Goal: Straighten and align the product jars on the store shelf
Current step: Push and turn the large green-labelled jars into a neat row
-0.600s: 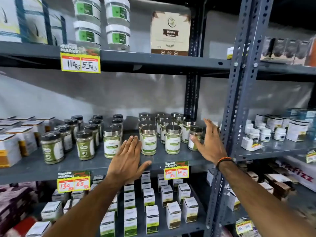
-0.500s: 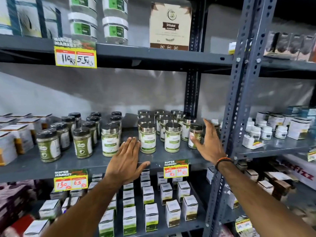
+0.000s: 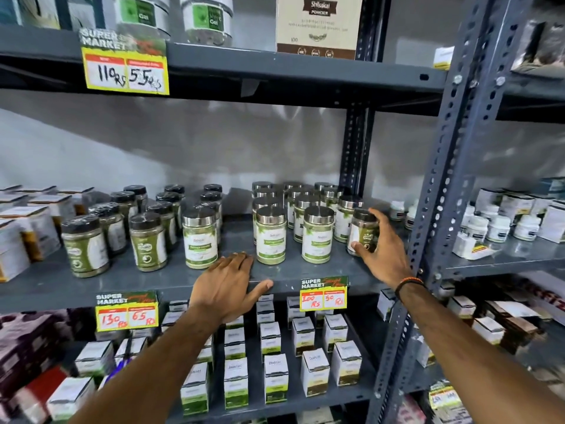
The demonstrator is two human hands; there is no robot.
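Middle shelf (image 3: 128, 286), centre of the frame. The right hand (image 3: 382, 252) wraps a dark-lidded jar (image 3: 362, 231) at the right end of the front row, thumb on its label and fingers behind, a grip suited to turning or sliding it into line. The left hand (image 3: 227, 287) lies flat and released on the shelf lip, holding nothing, probably as a brace. Silver-lidded jars (image 3: 293, 228) stand in rows at centre; one stray silver-lidded jar (image 3: 200, 237) sits apart beside the black-lidded jars (image 3: 122, 221) at left.
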